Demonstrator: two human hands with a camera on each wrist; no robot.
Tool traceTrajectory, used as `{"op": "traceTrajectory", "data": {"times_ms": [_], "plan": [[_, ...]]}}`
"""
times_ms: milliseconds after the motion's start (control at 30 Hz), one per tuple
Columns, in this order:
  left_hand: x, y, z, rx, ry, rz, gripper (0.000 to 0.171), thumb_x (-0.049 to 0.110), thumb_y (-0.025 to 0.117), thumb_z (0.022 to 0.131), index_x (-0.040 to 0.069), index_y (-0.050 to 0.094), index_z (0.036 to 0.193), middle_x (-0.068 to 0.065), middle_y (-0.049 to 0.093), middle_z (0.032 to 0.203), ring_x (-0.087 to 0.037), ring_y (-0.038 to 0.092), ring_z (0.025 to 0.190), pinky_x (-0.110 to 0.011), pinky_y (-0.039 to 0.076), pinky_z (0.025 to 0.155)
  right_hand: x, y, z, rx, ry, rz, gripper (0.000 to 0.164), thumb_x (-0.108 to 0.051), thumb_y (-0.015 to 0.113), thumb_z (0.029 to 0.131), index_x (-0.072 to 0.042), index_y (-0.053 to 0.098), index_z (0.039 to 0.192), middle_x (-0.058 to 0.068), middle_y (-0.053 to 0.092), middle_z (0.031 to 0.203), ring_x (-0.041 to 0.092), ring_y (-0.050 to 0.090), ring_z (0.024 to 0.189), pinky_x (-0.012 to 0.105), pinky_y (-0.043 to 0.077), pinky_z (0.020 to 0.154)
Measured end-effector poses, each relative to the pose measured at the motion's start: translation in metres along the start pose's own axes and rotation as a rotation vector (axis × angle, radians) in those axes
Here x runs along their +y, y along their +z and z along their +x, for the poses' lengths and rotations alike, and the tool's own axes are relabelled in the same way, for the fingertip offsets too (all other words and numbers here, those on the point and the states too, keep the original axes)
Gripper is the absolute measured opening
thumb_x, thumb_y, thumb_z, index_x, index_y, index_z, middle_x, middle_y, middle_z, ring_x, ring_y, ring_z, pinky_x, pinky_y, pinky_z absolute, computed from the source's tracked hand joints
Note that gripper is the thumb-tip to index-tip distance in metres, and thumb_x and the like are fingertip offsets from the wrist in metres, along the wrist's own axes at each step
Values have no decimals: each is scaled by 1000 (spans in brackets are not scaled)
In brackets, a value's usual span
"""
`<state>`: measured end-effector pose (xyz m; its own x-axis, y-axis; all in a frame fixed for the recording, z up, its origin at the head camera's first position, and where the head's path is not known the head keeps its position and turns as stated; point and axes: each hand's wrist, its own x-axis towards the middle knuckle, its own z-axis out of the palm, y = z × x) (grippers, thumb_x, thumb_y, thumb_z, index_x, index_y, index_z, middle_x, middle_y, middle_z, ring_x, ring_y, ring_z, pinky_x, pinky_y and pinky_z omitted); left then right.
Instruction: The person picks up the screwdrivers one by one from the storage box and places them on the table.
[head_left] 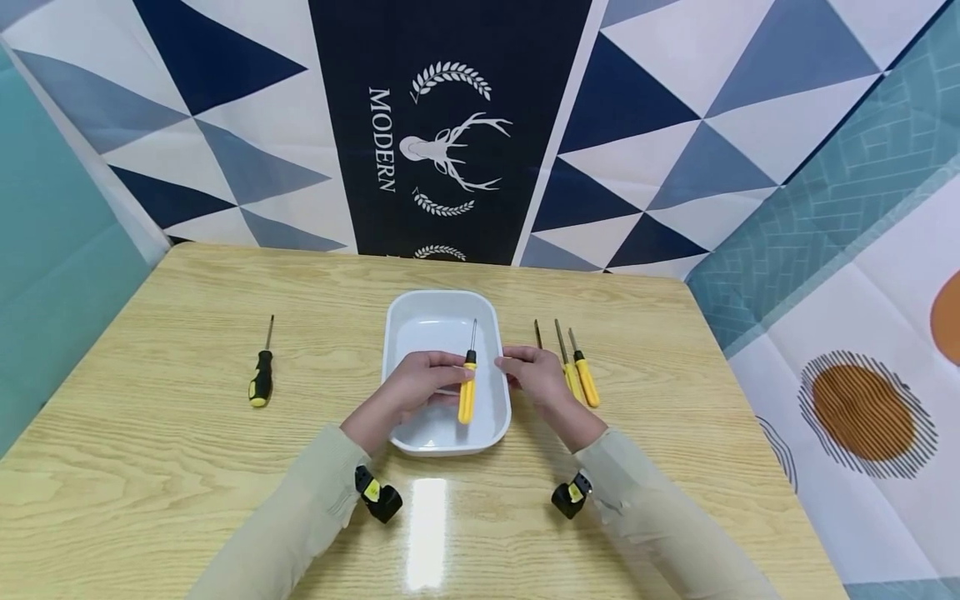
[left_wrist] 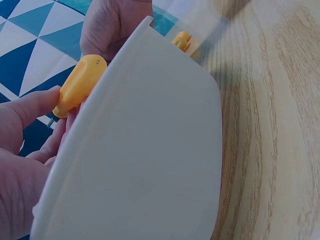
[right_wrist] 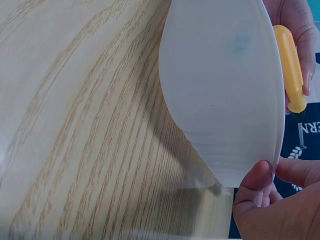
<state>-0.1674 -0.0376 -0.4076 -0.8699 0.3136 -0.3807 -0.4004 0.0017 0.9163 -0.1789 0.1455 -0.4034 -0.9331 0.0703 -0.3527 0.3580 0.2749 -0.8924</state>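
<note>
Above a white rectangular tray (head_left: 431,329), my left hand (head_left: 420,379) pinches a yellow-handled screwdriver (head_left: 467,400) between thumb and fingers. Its metal shaft points to the far side, and a black collar joins it to the handle. In the left wrist view the thumb presses the yellow handle (left_wrist: 82,82) close to the tray's edge. At the tray's right side, my right hand (head_left: 536,375) grips the rim. The right wrist view shows thumb and finger of that hand (right_wrist: 280,200) pinching the tray's edge (right_wrist: 278,115).
Right of the tray lie a yellow-handled screwdriver (head_left: 586,379), a second yellow-handled tool (head_left: 562,340) beside it, and a thin dark shaft (head_left: 537,333) partly behind my right hand. A black-and-yellow screwdriver (head_left: 262,377) lies at the left on the wooden table (head_left: 150,400). Patterned cloth hangs behind.
</note>
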Motion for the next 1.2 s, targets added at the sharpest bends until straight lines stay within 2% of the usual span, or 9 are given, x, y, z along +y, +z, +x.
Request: {"op": "traceTrajectory", "data": {"times_ms": [233, 467, 767, 1200], "plan": [[3, -2, -4, -3, 23, -9, 34, 11, 64, 87, -5, 57, 117, -10, 65, 102, -14, 65, 84, -30, 60, 76, 0, 0, 0, -1, -11, 1, 30, -14, 62, 90, -1, 63, 117, 10, 65, 99, 11, 55, 74, 21, 50, 64], [8, -5, -8, -11, 16, -10, 36, 11, 64, 87, -5, 56, 119, -10, 64, 103, -13, 64, 84, -31, 59, 77, 0, 0, 0, -4, -8, -5, 30, -14, 63, 90, -2, 63, 117, 12, 65, 104, 12, 56, 73, 21, 51, 64], [13, -11, -11, -3, 36, -5, 36, 9, 62, 88, -6, 55, 119, -8, 64, 99, -13, 64, 83, -31, 60, 76, -1, -1, 1, 4, -3, 1, 30, -13, 63, 90, -2, 63, 117, 12, 65, 101, 12, 55, 72, 22, 51, 64], [17, -27, -17, 1, 51, 12, 38, 10, 62, 89, -8, 52, 121, -8, 63, 100, -12, 63, 82, -31, 59, 77, 1, -2, -1, -9, -38, 16, 31, -12, 62, 90, 1, 62, 118, 12, 65, 99, 10, 55, 67, 23, 50, 62]]}}
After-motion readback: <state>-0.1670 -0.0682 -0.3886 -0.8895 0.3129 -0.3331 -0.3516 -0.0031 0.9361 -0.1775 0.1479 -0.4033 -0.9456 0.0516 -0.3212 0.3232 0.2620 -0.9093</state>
